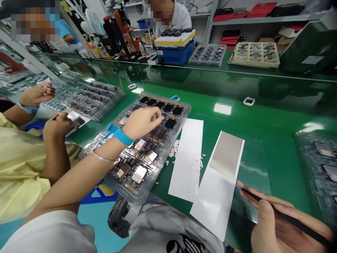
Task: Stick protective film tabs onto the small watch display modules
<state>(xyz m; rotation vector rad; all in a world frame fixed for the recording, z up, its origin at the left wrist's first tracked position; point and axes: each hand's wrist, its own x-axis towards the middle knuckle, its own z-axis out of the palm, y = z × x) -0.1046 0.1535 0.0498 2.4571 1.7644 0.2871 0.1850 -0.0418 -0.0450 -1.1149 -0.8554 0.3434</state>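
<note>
My left hand (143,121), with a blue wrist strap, is above a clear plastic tray (138,197). Its fingers are curled together; whatever is between them is hidden. Black square screens (171,123) fill pockets at the tray's far end, and white-backed modules (139,174) with gold flex strips lie nearer me. My right hand (265,221) grips black tweezers (286,216) at the lower right. The tweezers' tip is by the edge of a white sheet (210,207) bearing a grey film strip (228,153). Beside it lies another white sheet (185,158).
Small paper scraps (174,149) are scattered by the tray. A clear film (254,168) and another parts tray (310,168) are to the right. A co-worker's hands (58,124) are at left, near stacked trays (92,100). A blue box (175,54) stands on the back ledge.
</note>
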